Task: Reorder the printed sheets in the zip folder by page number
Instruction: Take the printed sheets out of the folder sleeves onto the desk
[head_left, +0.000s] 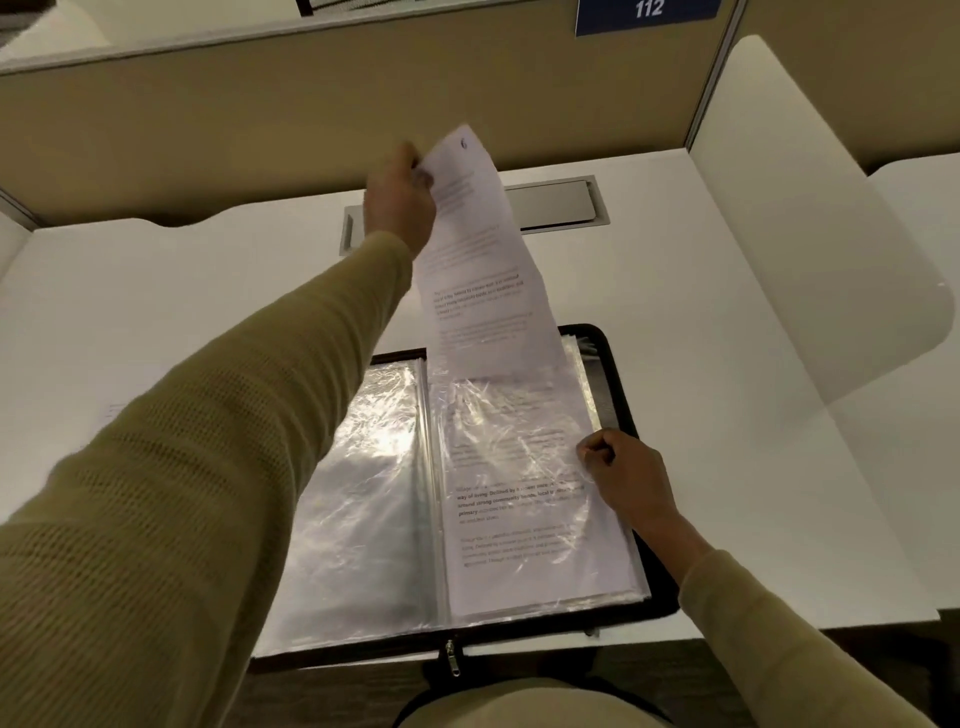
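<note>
while your left hand (400, 200) pinches the top of a printed sheet (483, 270), its lower end sits in a clear sleeve (519, 441). your right hand (626, 475) grips the sleeve's edge. the zip folder (662, 605) lies open on the worktop (727, 338). i think this step moves one page. next, read its number, maybe 6, and find its place.

Left grip (400, 200) raised, arm (249, 395) outstretched, pinching; right grip (623, 475) low, fingers (593, 451) curled.
</note>
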